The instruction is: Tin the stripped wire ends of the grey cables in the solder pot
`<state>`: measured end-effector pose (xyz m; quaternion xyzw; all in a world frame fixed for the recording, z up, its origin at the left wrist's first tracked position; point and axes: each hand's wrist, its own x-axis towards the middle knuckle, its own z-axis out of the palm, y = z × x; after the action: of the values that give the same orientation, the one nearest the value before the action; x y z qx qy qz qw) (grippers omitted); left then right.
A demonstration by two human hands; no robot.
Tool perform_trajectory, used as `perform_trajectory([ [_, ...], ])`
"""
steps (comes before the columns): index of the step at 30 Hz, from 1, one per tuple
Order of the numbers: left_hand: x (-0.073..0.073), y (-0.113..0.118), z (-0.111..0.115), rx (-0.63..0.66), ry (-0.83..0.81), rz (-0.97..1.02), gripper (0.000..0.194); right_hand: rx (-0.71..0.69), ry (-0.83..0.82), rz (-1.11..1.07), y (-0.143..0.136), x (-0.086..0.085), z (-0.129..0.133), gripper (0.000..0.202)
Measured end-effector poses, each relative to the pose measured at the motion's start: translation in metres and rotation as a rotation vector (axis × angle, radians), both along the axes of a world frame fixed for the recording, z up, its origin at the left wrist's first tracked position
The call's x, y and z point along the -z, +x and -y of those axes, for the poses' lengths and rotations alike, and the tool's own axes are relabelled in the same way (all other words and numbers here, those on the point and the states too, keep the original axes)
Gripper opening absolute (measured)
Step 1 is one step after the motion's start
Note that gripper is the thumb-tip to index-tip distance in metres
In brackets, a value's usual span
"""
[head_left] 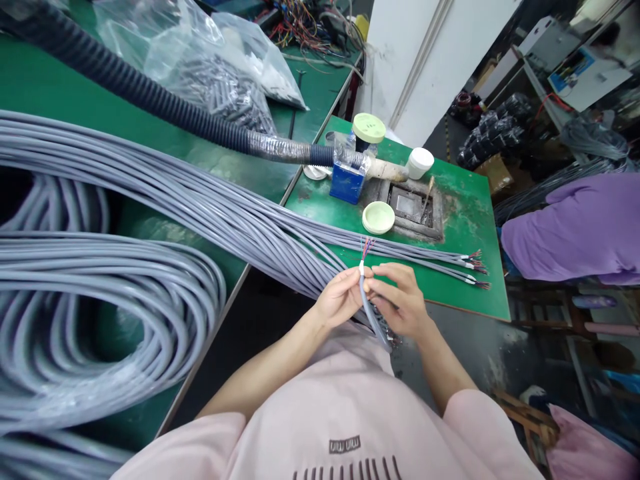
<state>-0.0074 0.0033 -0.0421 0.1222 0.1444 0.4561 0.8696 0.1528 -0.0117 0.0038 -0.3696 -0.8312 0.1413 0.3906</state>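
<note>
A grey cable point(369, 310) is held upright in front of the chest, its thin red, blue and purple wires point(367, 247) fanned out above a white wrapped collar point(361, 267). My left hand point(340, 297) pinches it just below the collar. My right hand point(401, 301) is on its other side, with thumb and fingertips at the cable. Behind them, several grey cables point(420, 253) lie on the small green table point(470, 200), their stripped coloured ends pointing right.
Big grey cable coils point(200, 287) fill the left bench. A black ribbed hose point(165, 107) runs to a blue box point(347, 183). Nearby are a pale green dish point(379, 218), a white cup point(420, 163) and a metal-framed tray point(435, 223). A person in purple point(575, 230) is at right.
</note>
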Motion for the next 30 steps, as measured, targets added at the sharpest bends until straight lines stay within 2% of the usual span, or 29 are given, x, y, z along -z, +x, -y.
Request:
perform_trajectory([
  [3,-0.007,0.001,-0.002,0.019,0.022,-0.043,0.03,-0.075,0.135,0.144,-0.003,-0.001,-0.004,0.041],
  [6,-0.015,-0.002,-0.006,-0.052,0.157,-0.211,0.032,-0.032,0.205,0.077,-0.002,-0.005,-0.015,0.039],
  [9,-0.021,-0.013,-0.014,-0.287,0.465,-0.604,0.028,0.15,0.175,-0.139,0.007,-0.017,-0.036,0.032],
  [12,-0.018,-0.029,-0.025,-0.626,0.811,-1.035,0.018,0.358,0.048,-0.384,0.019,-0.025,-0.067,0.025],
  [14,-0.013,-0.037,-0.033,-0.802,0.959,-1.213,0.014,0.396,-0.042,-0.547,0.026,-0.023,-0.09,0.024],
  [15,-0.009,-0.04,-0.036,-0.851,1.0,-1.27,0.014,0.399,-0.087,-0.618,0.029,-0.02,-0.1,0.024],
  [17,-0.003,-0.041,-0.04,-0.886,1.045,-1.351,0.013,0.398,-0.159,-0.709,0.031,-0.013,-0.119,0.023],
  [20,0.004,-0.04,-0.042,-0.863,1.082,-1.425,0.014,0.398,-0.206,-0.742,0.032,-0.003,-0.134,0.022],
  [24,0.005,-0.039,-0.04,-0.863,1.101,-1.466,0.014,0.392,-0.221,-0.721,0.029,0.001,-0.141,0.02],
  [30,0.006,-0.04,-0.04,-0.888,1.139,-1.472,0.012,0.409,-0.212,-0.553,0.023,0.002,-0.143,0.022],
])
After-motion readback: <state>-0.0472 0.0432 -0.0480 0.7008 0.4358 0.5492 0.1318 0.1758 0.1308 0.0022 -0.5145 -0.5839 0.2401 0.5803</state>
